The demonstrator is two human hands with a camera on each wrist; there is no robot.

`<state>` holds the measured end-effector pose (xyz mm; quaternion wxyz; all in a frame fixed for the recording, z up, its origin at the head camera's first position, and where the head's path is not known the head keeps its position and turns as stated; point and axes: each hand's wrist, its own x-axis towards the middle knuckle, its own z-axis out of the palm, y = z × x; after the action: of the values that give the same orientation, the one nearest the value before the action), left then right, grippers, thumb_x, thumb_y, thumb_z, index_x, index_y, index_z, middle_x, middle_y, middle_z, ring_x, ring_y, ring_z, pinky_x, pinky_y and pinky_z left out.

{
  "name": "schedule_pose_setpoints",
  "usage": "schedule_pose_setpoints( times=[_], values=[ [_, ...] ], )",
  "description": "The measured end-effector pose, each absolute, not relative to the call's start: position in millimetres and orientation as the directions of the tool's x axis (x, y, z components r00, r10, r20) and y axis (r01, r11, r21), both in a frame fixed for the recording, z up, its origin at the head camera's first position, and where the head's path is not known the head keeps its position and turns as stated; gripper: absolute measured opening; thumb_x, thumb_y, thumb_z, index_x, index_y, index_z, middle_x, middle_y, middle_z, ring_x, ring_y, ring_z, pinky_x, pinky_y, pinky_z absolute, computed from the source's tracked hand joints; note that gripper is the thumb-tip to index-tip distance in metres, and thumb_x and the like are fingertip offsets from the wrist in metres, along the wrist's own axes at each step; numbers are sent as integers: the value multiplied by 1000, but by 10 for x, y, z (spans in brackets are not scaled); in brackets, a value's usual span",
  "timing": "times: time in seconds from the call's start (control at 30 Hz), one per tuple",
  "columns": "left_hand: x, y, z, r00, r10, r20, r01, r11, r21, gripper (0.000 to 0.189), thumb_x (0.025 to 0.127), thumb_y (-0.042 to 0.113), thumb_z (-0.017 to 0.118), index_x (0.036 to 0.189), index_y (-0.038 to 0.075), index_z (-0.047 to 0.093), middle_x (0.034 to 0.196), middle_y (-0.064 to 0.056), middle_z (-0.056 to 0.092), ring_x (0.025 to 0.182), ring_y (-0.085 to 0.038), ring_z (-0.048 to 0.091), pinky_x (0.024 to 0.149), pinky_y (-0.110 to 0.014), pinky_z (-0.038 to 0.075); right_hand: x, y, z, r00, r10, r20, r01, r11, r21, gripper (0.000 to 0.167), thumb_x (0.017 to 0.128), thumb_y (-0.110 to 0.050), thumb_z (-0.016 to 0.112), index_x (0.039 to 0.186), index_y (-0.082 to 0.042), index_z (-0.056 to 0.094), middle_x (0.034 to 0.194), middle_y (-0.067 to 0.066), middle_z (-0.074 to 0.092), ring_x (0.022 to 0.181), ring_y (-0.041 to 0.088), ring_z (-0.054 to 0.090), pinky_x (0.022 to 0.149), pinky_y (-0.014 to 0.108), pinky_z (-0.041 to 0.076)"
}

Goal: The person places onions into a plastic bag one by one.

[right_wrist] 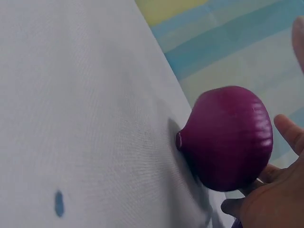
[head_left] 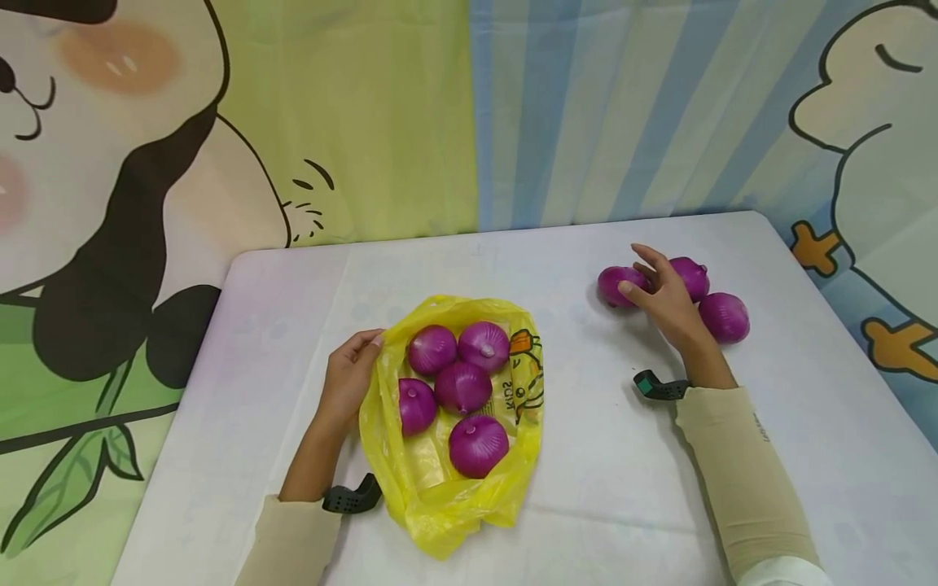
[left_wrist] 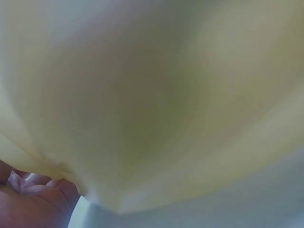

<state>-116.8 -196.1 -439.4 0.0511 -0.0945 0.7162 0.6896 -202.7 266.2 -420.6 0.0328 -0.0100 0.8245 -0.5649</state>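
A yellow plastic bag [head_left: 454, 496] lies open on the middle of the white table and holds several purple onions [head_left: 463, 387]. My left hand [head_left: 370, 342] pinches the bag's left rim. In the left wrist view the blurred yellow bag [left_wrist: 156, 95] fills the frame, with my fingers [left_wrist: 33, 199] at the lower left. Three more purple onions lie at the right. My right hand [head_left: 632, 270] curls round the leftmost onion [head_left: 614, 285], thumb on its top. In the right wrist view that onion [right_wrist: 228, 137] rests on the cloth against my fingers [right_wrist: 287, 130]. The other two onions [head_left: 694, 275] [head_left: 725, 317] sit beside my hand.
A white cloth covers the table [head_left: 601, 472], whose far edge meets a cartoon-printed curtain [head_left: 366, 122]. Black camera mounts sit on both wrists [head_left: 353, 498] [head_left: 659, 386]. The table's right edge [head_left: 843, 325] is close to the loose onions.
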Motion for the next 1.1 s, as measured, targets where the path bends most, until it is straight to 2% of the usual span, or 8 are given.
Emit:
schedule_pose_setpoints(
  times=[0.2,0.4,0.6,1.1],
  values=[
    [-1163,-1958,-4371,-975,-64,-213,-215,28,976,39,102,33,53,127,3,59,116,-12,62,91,-17,64,76,-27,56,-2050,2659,-4240,-994,-33,-109,86,406,-910,83,87,-38,73,155,-27,26,159,10,21,143,32,25,111,52,28],
    [-1167,-1959,-4381,-974,-70,-216,-219,37,975,39,101,33,53,127,3,59,115,-11,62,91,-17,64,76,-26,56,-2056,2651,-4270,-992,-18,-127,105,457,-883,72,88,-40,73,148,-16,41,150,12,37,133,33,40,106,47,38],
    [-1167,-1954,-4374,-974,-73,-216,-219,47,975,40,101,34,54,126,3,59,115,-12,62,92,-17,64,77,-26,56,-2046,2639,-4262,-991,0,-135,119,467,-876,73,85,-45,73,147,-17,44,149,12,39,134,32,40,107,47,37],
    [-1166,-1954,-4379,-973,-72,-220,-224,47,973,41,101,34,54,127,3,59,118,-13,61,94,-18,64,79,-27,56,-1974,2486,-4098,-994,-88,-69,24,436,-900,64,88,-38,73,144,-19,47,147,6,43,133,27,43,101,41,42]
  ],
)
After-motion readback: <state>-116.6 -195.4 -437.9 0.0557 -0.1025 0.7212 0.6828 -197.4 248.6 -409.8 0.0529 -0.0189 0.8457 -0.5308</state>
